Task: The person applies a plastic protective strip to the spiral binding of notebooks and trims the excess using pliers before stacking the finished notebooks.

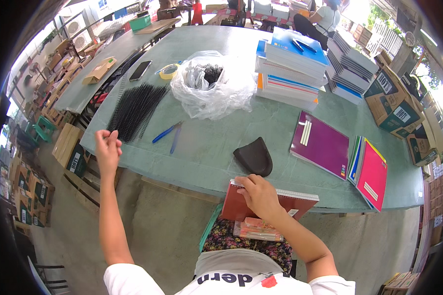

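My left hand point(108, 146) is at the near end of a pile of black spiral binding coils point(138, 108), its fingers curled and pinched together. What they hold, if anything, is too small to make out. With my right hand point(257, 195) I grip the top edge of a brownish-red notebook point(236, 202), which stands tilted on my lap against the table's edge. White page edges and punched holes show along its top. A dark, rounded pad-like piece point(254, 156) lies just beyond it. Blue-handled pliers point(168, 136) rest between the coils and that piece.
On the green table point(206, 147) sit a clear plastic bag point(211, 93) with more coils, tape rolls point(169, 72), a phone point(141, 71) and tall book stacks point(293, 69). A purple notebook point(321, 144) and red notebook point(371, 172) lie right. Cardboard boxes point(394, 105) stand beyond.
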`<control>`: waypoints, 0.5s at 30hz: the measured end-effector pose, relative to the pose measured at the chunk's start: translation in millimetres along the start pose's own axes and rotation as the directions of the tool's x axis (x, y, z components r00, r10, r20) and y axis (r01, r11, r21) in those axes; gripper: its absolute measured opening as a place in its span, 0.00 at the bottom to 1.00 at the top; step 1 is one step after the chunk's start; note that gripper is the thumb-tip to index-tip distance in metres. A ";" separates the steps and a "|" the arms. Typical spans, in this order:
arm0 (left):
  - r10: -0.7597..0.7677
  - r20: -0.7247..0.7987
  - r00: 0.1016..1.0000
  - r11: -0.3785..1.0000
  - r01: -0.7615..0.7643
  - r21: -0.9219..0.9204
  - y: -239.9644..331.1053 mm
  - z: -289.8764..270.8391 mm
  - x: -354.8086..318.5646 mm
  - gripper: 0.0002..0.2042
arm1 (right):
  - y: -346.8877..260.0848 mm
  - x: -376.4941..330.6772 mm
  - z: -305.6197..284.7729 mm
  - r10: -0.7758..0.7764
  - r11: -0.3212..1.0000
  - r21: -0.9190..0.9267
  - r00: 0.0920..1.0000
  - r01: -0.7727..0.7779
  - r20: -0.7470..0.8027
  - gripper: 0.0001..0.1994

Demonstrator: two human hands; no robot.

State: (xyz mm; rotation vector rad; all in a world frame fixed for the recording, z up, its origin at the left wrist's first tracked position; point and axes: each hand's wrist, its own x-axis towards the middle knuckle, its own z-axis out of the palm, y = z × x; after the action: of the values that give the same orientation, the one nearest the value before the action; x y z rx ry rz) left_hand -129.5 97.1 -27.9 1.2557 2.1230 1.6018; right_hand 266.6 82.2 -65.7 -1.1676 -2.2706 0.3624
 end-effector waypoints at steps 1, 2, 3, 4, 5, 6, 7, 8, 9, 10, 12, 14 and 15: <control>-0.113 0.028 0.993 0.972 0.116 -0.206 12.3 -17.1 -14.1 0.10 | -0.2 -2.6 1.1 0.017 0.999 0.041 0.999 -0.018 0.039 0.14; -0.111 0.022 0.994 0.939 0.112 -0.326 15.4 -38.3 -23.7 0.09 | -0.4 -6.6 2.2 0.030 0.996 0.081 0.996 -0.037 0.087 0.14; -0.108 0.020 0.994 0.891 0.105 -0.442 17.1 -58.3 -29.5 0.08 | 1.7 -10.5 3.5 0.031 0.995 0.094 0.995 -0.041 0.098 0.14; -0.071 0.034 0.997 0.854 0.078 -0.515 23.5 -78.3 -34.8 0.07 | 4.3 -15.8 3.8 -0.101 0.989 0.108 0.994 0.096 0.037 0.16; -0.027 0.047 0.999 0.807 0.049 -0.588 28.2 -93.0 -37.6 0.06 | 7.4 -19.5 4.0 -0.229 0.967 0.110 0.973 0.231 -0.033 0.18; 0.009 0.031 0.999 0.766 0.014 -0.643 29.2 -101.2 -40.7 0.06 | 9.2 -23.6 2.9 -0.221 0.968 0.117 0.975 0.223 -0.030 0.18; 0.002 0.025 1.000 0.767 0.014 -0.642 28.6 -102.6 -44.8 0.06 | 6.7 -24.4 2.6 -0.319 0.944 0.053 0.941 0.326 -0.113 0.19; 0.049 0.039 0.998 0.699 -0.006 -0.715 30.0 -99.0 -49.4 0.08 | 3.6 -25.3 3.0 -0.415 0.908 -0.019 0.890 0.419 -0.188 0.20; 0.097 0.048 0.994 0.624 -0.023 -0.781 29.6 -96.4 -54.4 0.10 | -0.2 -26.2 4.4 -0.419 0.906 -0.016 0.889 0.423 -0.184 0.20; 0.061 0.117 0.991 0.613 0.055 -0.788 27.2 -90.9 -58.1 0.13 | -1.3 -26.8 4.4 -0.476 0.877 -0.054 0.851 0.477 -0.224 0.22; 0.083 0.094 0.992 0.645 0.019 -0.764 56.1 -55.5 -73.4 0.14 | -2.7 -27.9 5.2 -0.486 0.869 -0.003 0.853 0.495 -0.188 0.18; 0.132 0.236 0.963 0.688 0.083 -0.721 79.7 -24.2 -90.7 0.14 | -2.2 -25.2 10.9 -0.317 0.946 0.023 0.938 0.323 -0.140 0.14; 0.188 0.397 0.898 0.710 0.155 -0.686 81.8 -14.9 -99.4 0.14 | -3.7 -21.2 12.9 -0.145 0.988 0.045 0.986 0.149 -0.086 0.11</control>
State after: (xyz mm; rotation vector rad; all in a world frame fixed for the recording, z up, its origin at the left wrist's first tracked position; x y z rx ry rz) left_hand -35.9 19.5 17.1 1.1889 1.0370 1.6742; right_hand 266.4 63.1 -81.9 -0.9644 -2.2458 0.3076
